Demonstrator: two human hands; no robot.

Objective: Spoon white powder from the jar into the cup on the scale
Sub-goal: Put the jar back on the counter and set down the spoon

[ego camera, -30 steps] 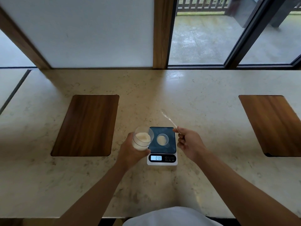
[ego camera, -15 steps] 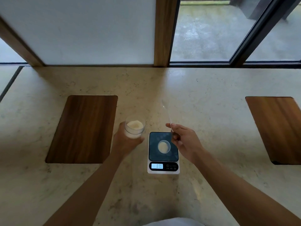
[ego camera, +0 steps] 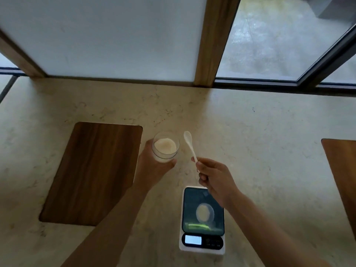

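Observation:
A clear jar [ego camera: 165, 147] holding white powder is gripped from below and the left by my left hand [ego camera: 152, 168], out over the counter beyond the scale. My right hand [ego camera: 215, 178] pinches the handle of a small white spoon [ego camera: 189, 144], whose bowl points away from me, just right of the jar and looks empty. Nearer to me sits a white digital scale [ego camera: 202, 239] with a dark platform and a lit display. On it stands a small clear cup [ego camera: 205, 212] with some white powder inside.
The pale marble counter [ego camera: 269, 151] carries a dark wooden inlay [ego camera: 92, 170] left of the jar and another wooden panel [ego camera: 342, 170] at the right edge. A window wall with a wooden post [ego camera: 213, 41] closes off the far side.
Both hands have moved away from the scale toward the far side, carrying the jar and spoon with them. The scale and cup now lie nearer to me in view.

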